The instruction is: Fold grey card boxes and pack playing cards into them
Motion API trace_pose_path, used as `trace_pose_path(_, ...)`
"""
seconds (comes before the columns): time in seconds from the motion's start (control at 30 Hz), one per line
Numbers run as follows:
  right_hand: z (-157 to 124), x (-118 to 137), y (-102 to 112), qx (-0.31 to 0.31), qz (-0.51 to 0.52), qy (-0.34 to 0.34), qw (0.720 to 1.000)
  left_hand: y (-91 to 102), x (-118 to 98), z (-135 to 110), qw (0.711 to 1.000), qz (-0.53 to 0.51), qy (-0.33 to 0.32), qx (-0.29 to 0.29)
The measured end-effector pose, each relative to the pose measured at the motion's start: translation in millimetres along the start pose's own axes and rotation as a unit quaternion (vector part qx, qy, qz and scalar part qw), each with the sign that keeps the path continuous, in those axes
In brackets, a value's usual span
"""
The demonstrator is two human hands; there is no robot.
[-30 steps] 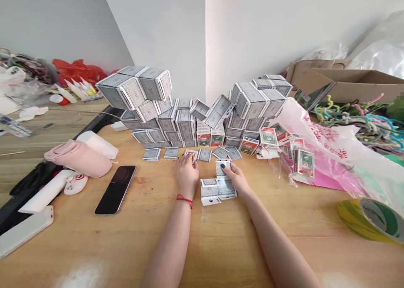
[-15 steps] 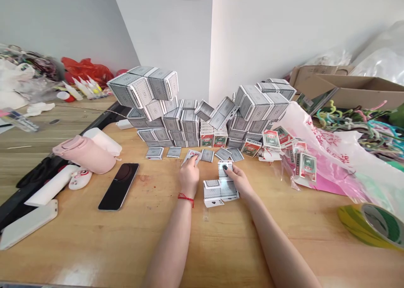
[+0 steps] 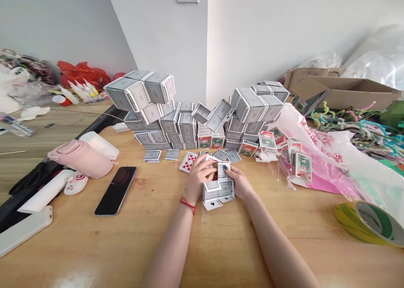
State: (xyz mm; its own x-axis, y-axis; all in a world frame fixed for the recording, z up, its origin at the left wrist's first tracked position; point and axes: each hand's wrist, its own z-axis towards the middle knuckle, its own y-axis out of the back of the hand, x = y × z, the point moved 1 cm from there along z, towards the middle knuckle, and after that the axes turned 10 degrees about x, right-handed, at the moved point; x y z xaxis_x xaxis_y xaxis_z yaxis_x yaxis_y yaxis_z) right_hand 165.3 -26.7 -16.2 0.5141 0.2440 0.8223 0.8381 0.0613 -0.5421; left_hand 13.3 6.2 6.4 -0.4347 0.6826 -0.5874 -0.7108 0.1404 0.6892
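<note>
A small half-built cube of playing cards (image 3: 217, 190) stands on the wooden table (image 3: 132, 237) in front of me. My left hand (image 3: 198, 176) pinches a playing card (image 3: 211, 161) at the cube's top left. From the right, my right hand (image 3: 239, 181) grips the cube, its fingers closed on the upright back card (image 3: 223, 170). A face-up red card (image 3: 188, 161) lies just left of my left hand. Loose face-down cards (image 3: 152, 155) lie in a row behind. A wall of finished card cubes (image 3: 176, 119) is stacked against the wall corner.
A black phone (image 3: 115, 190), a pink bottle (image 3: 80, 158) and white cases (image 3: 23, 229) lie to the left. Card packs (image 3: 303, 166) and a pink plastic bag (image 3: 328, 153) sit to the right, with a tape roll (image 3: 369, 222), pipe cleaners (image 3: 353, 121) and a cardboard box (image 3: 344, 90).
My left hand lifted a card from the row behind and brought it right to the cube's top. The red face-up card now lies uncovered. The right hand stayed on the cube.
</note>
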Motion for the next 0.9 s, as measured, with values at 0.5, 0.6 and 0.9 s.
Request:
trace_pose_path(0.5, 1, -3, 3, -0.105, -0.227, 0.102, 0.963, 2.8, 10, 5, 0.937, -0.302, 0.144, 0.102)
trace_pose_path(0.6, 3, -2, 7, -0.162, -0.215, 0.135, 0.954, 1.9, 16, 3, 0.915, -0.360, 0.164, 0.081)
trace_pose_path(0.9, 4, 2, 13, -0.186, -0.103, 0.186, 0.959, 1.4, 30, 0, 0.795, -0.538, 0.267, 0.081)
